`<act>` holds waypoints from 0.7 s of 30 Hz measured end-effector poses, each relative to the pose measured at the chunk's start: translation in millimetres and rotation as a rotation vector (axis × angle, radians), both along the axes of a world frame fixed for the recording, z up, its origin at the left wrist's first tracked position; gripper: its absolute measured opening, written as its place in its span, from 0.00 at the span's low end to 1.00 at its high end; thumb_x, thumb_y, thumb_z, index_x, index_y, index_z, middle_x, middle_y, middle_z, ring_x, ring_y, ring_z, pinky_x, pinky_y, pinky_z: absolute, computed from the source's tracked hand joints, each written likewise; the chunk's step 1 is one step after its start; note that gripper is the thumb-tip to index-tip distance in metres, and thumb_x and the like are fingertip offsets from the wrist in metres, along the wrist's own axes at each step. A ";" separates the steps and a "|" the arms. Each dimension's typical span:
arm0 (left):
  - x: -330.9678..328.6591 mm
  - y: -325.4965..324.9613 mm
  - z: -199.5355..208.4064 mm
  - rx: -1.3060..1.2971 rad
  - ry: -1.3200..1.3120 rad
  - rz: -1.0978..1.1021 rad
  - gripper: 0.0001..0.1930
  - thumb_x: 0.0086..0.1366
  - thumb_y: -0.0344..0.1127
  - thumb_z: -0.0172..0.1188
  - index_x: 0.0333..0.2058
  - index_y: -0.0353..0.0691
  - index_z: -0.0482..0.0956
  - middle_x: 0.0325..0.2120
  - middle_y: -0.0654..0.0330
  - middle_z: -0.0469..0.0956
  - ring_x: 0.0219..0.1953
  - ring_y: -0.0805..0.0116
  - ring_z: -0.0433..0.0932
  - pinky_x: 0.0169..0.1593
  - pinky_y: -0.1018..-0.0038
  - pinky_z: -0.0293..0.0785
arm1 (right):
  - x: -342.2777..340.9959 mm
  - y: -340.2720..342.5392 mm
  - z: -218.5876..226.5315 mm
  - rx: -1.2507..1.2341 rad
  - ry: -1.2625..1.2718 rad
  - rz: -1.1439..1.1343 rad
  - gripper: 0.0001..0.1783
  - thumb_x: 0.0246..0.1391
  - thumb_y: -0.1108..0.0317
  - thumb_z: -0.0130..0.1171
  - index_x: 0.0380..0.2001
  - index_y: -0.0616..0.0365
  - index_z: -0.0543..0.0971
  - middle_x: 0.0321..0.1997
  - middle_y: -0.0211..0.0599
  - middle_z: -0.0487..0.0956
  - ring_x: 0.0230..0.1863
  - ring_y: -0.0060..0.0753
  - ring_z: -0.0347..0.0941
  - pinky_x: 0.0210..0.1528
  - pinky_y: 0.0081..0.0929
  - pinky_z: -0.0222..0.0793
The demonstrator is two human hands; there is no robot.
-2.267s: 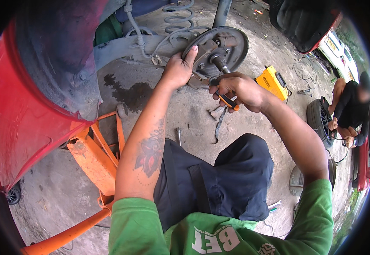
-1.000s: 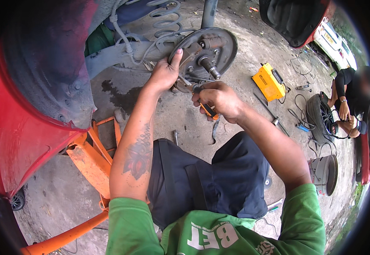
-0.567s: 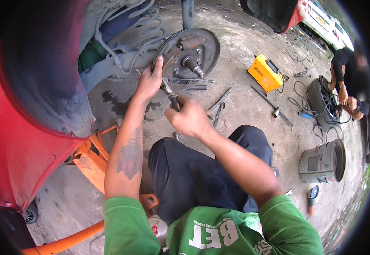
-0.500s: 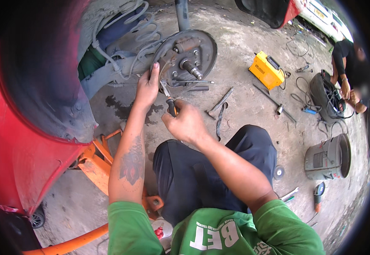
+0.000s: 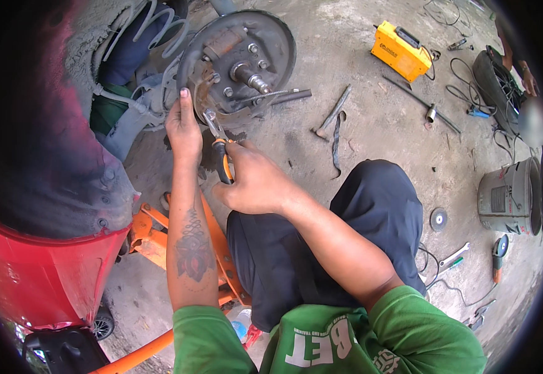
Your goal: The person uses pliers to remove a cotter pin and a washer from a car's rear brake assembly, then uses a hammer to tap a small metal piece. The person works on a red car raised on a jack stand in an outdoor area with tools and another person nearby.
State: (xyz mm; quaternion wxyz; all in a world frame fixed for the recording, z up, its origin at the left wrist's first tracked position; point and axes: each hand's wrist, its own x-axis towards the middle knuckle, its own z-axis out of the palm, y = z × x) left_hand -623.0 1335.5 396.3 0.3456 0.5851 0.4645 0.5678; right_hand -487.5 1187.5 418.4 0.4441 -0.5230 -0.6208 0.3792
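My left hand (image 5: pixel 184 129) grips the lower left rim of a round, rusty brake backing plate (image 5: pixel 276 38). Its thumb lies on the plate's front; the fingers behind are mostly hidden. In my right hand (image 5: pixel 251 179) is a pair of pliers (image 5: pixel 223 157) with black and orange handles. Their metal jaws point up at the plate's lower edge, close to my left thumb; what they bite, if anything, is too small to tell. From the plate's middle juts a hub spindle (image 5: pixel 250 77), with a wheel cylinder (image 5: pixel 224 43) above it. A coil spring (image 5: pixel 262 98) stretches along the plate's lower right.
A red car body (image 5: pixel 47 268) fills the left, beside an orange jack (image 5: pixel 153 240). On the concrete lie a hammer (image 5: pixel 334 112), a lug wrench (image 5: pixel 424 106) and an angle grinder (image 5: pixel 499 258). A yellow machine (image 5: pixel 401 51), a grey bucket (image 5: pixel 508 198) and a person's hand (image 5: pixel 528 81) are at right.
The view has shifted, so the plate sits higher and farther left. Both hands stay at its lower rim. The pliers' orange and black handles show more plainly now, with the handles apart.
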 end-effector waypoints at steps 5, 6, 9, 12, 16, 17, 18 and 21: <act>-3.5 -1.2 3.7 -0.117 -0.050 -0.074 0.30 0.71 0.55 0.53 0.54 0.29 0.73 0.50 0.55 0.77 0.50 0.67 0.75 0.57 0.70 0.69 | 6.3 5.9 -10.7 -0.031 0.055 0.057 0.28 0.43 0.59 0.61 0.46 0.69 0.75 0.43 0.61 0.74 0.49 0.61 0.72 0.54 0.46 0.67; -3.0 -1.8 5.4 -0.161 -0.070 -0.099 0.31 0.71 0.56 0.52 0.55 0.30 0.72 0.51 0.54 0.76 0.51 0.65 0.74 0.57 0.66 0.69 | 5.3 12.1 -15.1 -0.049 0.113 0.067 0.29 0.44 0.59 0.61 0.47 0.69 0.75 0.43 0.61 0.74 0.49 0.60 0.71 0.54 0.46 0.67; 2.1 -7.0 9.8 -0.197 -0.130 -0.036 0.31 0.71 0.56 0.53 0.51 0.28 0.75 0.48 0.54 0.78 0.50 0.69 0.75 0.56 0.70 0.68 | 3.9 17.5 -27.5 -0.056 0.175 0.049 0.30 0.45 0.57 0.61 0.49 0.69 0.75 0.44 0.61 0.74 0.49 0.61 0.71 0.54 0.46 0.67; 8.3 -13.8 13.7 -0.236 -0.178 -0.030 0.33 0.71 0.57 0.52 0.57 0.28 0.70 0.54 0.52 0.74 0.56 0.63 0.73 0.61 0.65 0.66 | 3.7 16.5 -30.6 0.151 -0.067 -0.097 0.31 0.46 0.56 0.61 0.49 0.70 0.75 0.42 0.60 0.74 0.46 0.62 0.72 0.53 0.46 0.68; 15.2 -17.7 15.8 -0.293 -0.236 -0.036 0.34 0.73 0.57 0.48 0.63 0.32 0.63 0.61 0.52 0.68 0.60 0.60 0.69 0.65 0.60 0.64 | 9.0 15.1 -27.1 0.139 -0.105 -0.116 0.30 0.43 0.55 0.62 0.43 0.71 0.77 0.39 0.56 0.74 0.42 0.60 0.72 0.47 0.47 0.70; 17.3 -18.9 14.9 -0.278 -0.256 -0.074 0.33 0.73 0.57 0.47 0.63 0.33 0.63 0.61 0.53 0.68 0.60 0.60 0.69 0.65 0.61 0.63 | 10.9 15.7 -26.5 0.130 -0.096 -0.105 0.29 0.42 0.55 0.62 0.41 0.71 0.77 0.38 0.56 0.74 0.41 0.59 0.72 0.46 0.47 0.71; 19.5 -19.3 14.1 -0.268 -0.285 -0.094 0.33 0.73 0.57 0.47 0.63 0.34 0.63 0.61 0.53 0.68 0.61 0.59 0.69 0.65 0.61 0.63 | 12.6 16.3 -26.1 0.121 -0.086 -0.094 0.28 0.42 0.55 0.62 0.40 0.71 0.78 0.38 0.55 0.75 0.40 0.57 0.72 0.44 0.46 0.71; 26.9 -21.6 10.0 -0.247 -0.351 -0.109 0.29 0.74 0.55 0.44 0.63 0.39 0.65 0.61 0.55 0.68 0.60 0.59 0.69 0.64 0.60 0.64 | 16.5 17.1 -26.0 0.134 -0.051 -0.100 0.27 0.42 0.55 0.62 0.37 0.71 0.78 0.36 0.54 0.75 0.38 0.55 0.73 0.42 0.45 0.72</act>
